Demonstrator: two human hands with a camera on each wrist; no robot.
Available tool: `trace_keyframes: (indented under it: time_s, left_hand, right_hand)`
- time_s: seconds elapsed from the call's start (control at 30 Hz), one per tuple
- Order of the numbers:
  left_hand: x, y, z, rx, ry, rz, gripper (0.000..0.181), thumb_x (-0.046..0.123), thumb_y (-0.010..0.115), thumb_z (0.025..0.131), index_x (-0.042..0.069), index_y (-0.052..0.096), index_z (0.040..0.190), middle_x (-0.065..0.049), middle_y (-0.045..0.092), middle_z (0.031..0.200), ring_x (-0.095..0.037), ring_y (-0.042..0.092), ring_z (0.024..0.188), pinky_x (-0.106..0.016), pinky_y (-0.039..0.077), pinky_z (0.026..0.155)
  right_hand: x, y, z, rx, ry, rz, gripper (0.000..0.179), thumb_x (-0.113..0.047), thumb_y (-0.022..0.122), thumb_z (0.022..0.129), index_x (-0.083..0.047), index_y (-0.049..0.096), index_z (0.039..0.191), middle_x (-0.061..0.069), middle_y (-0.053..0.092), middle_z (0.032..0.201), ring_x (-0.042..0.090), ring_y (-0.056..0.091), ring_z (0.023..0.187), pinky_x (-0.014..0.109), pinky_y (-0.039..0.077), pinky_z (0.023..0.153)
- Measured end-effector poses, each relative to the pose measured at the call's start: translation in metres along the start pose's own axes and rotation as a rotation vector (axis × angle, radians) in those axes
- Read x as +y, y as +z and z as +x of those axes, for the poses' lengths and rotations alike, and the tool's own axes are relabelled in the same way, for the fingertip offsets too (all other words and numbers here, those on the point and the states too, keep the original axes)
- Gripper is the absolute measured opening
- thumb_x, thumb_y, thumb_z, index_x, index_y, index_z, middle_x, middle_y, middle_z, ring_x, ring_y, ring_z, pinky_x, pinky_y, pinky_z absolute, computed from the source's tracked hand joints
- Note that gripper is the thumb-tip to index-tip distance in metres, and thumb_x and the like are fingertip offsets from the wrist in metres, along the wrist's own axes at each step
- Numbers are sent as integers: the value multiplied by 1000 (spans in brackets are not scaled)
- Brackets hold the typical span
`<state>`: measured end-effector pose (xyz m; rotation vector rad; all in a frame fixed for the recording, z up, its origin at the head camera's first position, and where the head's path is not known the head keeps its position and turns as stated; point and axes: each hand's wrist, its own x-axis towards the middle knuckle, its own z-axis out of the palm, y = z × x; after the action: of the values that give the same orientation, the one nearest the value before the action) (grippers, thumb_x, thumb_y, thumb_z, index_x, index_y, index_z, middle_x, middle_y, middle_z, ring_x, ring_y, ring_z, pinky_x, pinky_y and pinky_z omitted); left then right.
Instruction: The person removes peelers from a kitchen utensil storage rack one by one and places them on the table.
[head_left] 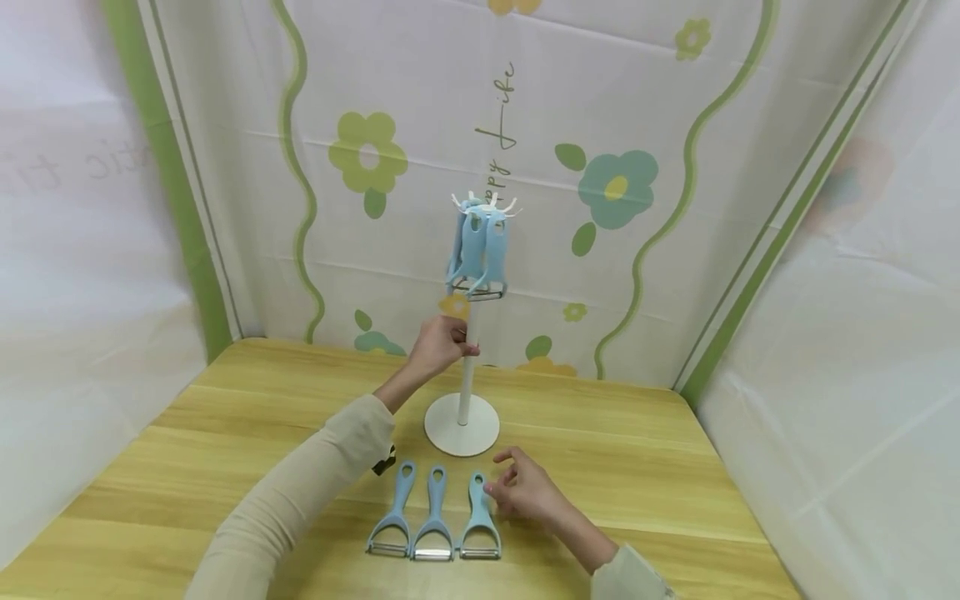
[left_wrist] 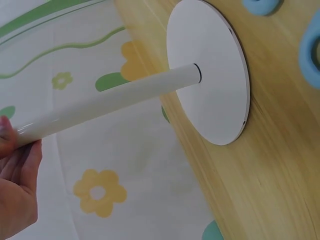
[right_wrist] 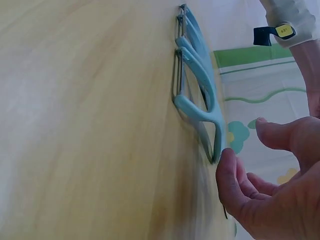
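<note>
My left hand [head_left: 437, 346] grips the white pole [head_left: 466, 383] of a stand, thumb and fingers around it below the hanging peelers. Several light-blue peelers [head_left: 472, 246] hang by their handle holes from the white hooks [head_left: 510, 208] at its top. Three more Y-shaped peelers lie side by side on the table, handles toward the stand: a left peeler [head_left: 400, 492], a middle peeler [head_left: 436, 500] and a right peeler [head_left: 477, 500]. My right hand [head_left: 528, 487] is at the right peeler's handle end, thumb and fingers apart. In the right wrist view a fingertip [right_wrist: 227, 156] comes right at that handle.
The stand's round white base [head_left: 442, 429] rests flat on the wooden table [head_left: 600, 467], behind the loose peelers. A white curtain [head_left: 450, 83] with flowers and green lines hangs behind the table and along both sides. A dark strap with a yellow label [right_wrist: 285, 31] sits at the left sleeve.
</note>
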<state>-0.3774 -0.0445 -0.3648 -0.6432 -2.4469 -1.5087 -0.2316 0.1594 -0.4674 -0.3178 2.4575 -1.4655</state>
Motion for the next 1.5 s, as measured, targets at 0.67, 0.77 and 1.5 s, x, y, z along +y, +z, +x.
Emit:
trace_keyframes:
  time_s: [0.67,0.77,1.5]
  left_hand:
    - [7,-1,-1,-100,49,242,16,9,70,92,-1,63,103,-15,73,94,-26,73,88,-34,61,76]
    - [10,1,-2,-111,47,276,15,7,67,94,0,60,107,-16,72,96,-28,72,91,-36,61,78]
    - [23,9,-4,-69,-21,332,18,-2,64,91,1,60,109,-13,72,93,-25,70,85,-36,61,75]
  right_hand:
    - [-32,-18,17,156,-95,243,32,-5,66,93,5,56,123,10,63,96,17,66,85,33,60,82]
    - [-41,-24,22,202,-108,272,31,-3,65,94,6,57,123,7,63,94,14,65,83,26,59,80]
    - [-138,-83,44,431,-360,278,27,-3,64,95,3,57,121,1,60,97,9,63,86,16,55,78]
